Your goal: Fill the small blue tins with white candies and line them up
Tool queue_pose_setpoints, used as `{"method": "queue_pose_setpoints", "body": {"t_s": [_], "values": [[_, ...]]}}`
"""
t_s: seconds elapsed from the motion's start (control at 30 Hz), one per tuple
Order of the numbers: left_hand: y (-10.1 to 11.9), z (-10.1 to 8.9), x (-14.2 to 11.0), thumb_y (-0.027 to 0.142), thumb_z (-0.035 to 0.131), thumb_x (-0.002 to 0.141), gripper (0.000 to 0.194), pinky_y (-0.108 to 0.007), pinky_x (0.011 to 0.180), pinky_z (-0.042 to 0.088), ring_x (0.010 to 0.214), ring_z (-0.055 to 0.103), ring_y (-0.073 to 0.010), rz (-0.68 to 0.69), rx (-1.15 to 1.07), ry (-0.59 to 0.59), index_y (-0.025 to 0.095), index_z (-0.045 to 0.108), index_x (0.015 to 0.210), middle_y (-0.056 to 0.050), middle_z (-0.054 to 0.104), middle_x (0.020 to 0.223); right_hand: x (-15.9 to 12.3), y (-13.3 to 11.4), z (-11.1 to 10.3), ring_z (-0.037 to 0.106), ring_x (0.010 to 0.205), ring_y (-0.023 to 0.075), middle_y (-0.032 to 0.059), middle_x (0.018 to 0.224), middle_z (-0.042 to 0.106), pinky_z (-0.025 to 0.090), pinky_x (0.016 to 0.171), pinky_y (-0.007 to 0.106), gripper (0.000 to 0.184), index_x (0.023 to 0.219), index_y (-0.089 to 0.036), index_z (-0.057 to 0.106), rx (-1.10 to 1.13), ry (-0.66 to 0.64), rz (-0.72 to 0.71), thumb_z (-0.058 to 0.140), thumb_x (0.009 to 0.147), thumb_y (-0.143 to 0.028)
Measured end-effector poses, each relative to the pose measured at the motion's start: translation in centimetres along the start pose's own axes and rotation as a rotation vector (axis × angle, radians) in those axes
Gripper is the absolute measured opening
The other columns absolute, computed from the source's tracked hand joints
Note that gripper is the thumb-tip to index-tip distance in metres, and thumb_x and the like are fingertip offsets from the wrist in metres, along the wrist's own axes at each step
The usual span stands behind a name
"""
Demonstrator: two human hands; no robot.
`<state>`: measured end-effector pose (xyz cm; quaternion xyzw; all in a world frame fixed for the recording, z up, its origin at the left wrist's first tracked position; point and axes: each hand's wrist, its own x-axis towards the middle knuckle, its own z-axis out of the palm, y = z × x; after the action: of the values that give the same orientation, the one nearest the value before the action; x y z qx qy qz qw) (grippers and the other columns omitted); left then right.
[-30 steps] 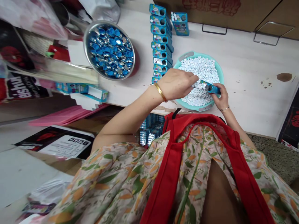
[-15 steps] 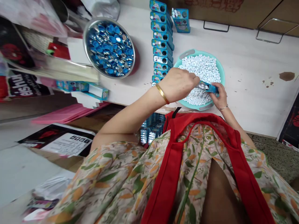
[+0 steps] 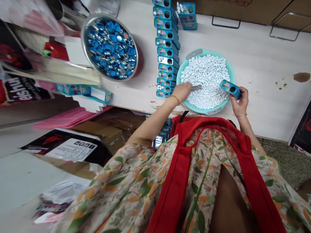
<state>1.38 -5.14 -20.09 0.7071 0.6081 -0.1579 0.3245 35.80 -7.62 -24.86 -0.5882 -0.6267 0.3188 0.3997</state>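
Note:
My left hand (image 3: 182, 92) is closed around the handle of a small greyish scoop (image 3: 196, 87), whose end reaches over the white candies (image 3: 206, 71). These candies fill a turquoise basin (image 3: 232, 69) with grey-tipped handles. In my right hand (image 3: 240, 102), at the basin's right rim, is a small blue candy tin (image 3: 229, 88). A dark round hole shows in the tin's top. Left of the basin stands a row of similar blue tins (image 3: 167, 51), several with white candies lying on their tops.
A steel bowl (image 3: 85, 51) of blue-and-silver caps stands further left. At the back is another blue tin (image 3: 188, 19) with candies on top, beside brown boxes with wire handles (image 3: 225, 24). A blue carton (image 3: 99, 94) lies near the table's left front edge.
My left hand has drawn back from the tin to the left, with the scoop now low over the candies. My right hand has moved the tin slightly right and tilted its top into view.

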Motion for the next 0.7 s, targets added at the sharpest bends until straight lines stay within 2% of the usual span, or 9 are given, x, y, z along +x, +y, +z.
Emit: {"method": "queue_pose_setpoints", "body": {"t_s": [0.07,0.17,0.23,0.33,0.43,0.53,0.7], "values": [[2.1,2.0,2.2,0.018,0.048,0.109,0.031,-0.044,0.103,0.049,0.133,0.064,-0.0348,0.031,-0.097,-0.011,0.014,0.064,0.135,-0.023,0.068,0.146,-0.1,0.7,-0.2,0.072,0.109,0.0258,0.0051,0.119,0.068,0.065,0.108,0.056,0.063,0.127,-0.027,0.063,0.018,0.066,0.033,0.080,0.086,-0.071],[4.4,3.4,4.1,0.018,0.045,0.108,0.037,-0.044,0.109,0.047,0.137,0.061,-0.0336,0.077,-0.205,0.023,0.013,0.060,0.142,-0.023,0.062,0.156,-0.2,1.6,-0.4,0.071,0.107,0.0247,0.0044,0.118,0.066,0.065,0.107,0.056,0.070,0.128,-0.027,0.062,0.036,0.117,0.067,0.082,0.082,-0.076],[4.4,3.7,4.3,0.020,0.046,0.108,0.039,-0.043,0.113,0.047,0.138,0.061,-0.0317,0.098,-0.284,0.041,0.014,0.059,0.144,-0.021,0.063,0.157,-0.3,1.8,-0.7,0.071,0.109,0.0245,0.0042,0.120,0.064,0.065,0.107,0.056,0.072,0.130,-0.028,0.060,0.048,0.111,0.085,0.081,0.082,-0.077],[2.8,3.3,3.1,0.026,0.051,0.106,0.038,-0.042,0.114,0.048,0.130,0.065,-0.0288,0.138,-0.407,0.052,0.019,0.060,0.142,-0.016,0.070,0.148,-0.4,1.6,-1.4,0.071,0.115,0.0259,0.0048,0.123,0.064,0.063,0.111,0.057,0.071,0.132,-0.029,0.060,0.065,0.085,0.102,0.081,0.083,-0.075],[0.9,1.7,1.0,0.033,0.056,0.104,0.036,-0.040,0.108,0.052,0.119,0.069,-0.0269,0.226,-0.467,0.087,0.020,0.063,0.137,-0.015,0.074,0.138,-0.5,0.8,-2.0,0.071,0.118,0.0287,0.0065,0.123,0.067,0.060,0.115,0.062,0.068,0.130,-0.027,0.062,0.027,0.064,0.111,0.082,0.083,-0.073],[0.0,-1.0,-1.4,0.037,0.056,0.105,0.036,-0.039,0.102,0.054,0.112,0.070,-0.0266,0.341,-0.434,0.150,0.018,0.065,0.133,-0.016,0.074,0.131,-0.5,-0.4,-2.0,0.071,0.120,0.0311,0.0084,0.125,0.071,0.057,0.119,0.065,0.062,0.129,-0.027,0.065,-0.030,0.000,0.087,0.081,0.086,-0.069],[1.2,-6.4,-4.3,0.036,0.056,0.105,0.032,-0.039,0.098,0.054,0.112,0.071,-0.0273,0.477,-0.230,0.200,0.020,0.068,0.130,-0.014,0.076,0.125,-0.2,-2.3,-0.1,0.072,0.122,0.0337,0.0102,0.127,0.075,0.060,0.115,0.066,0.050,0.130,-0.028,0.068,-0.073,-0.099,-0.046,0.077,0.090,-0.056]]}}
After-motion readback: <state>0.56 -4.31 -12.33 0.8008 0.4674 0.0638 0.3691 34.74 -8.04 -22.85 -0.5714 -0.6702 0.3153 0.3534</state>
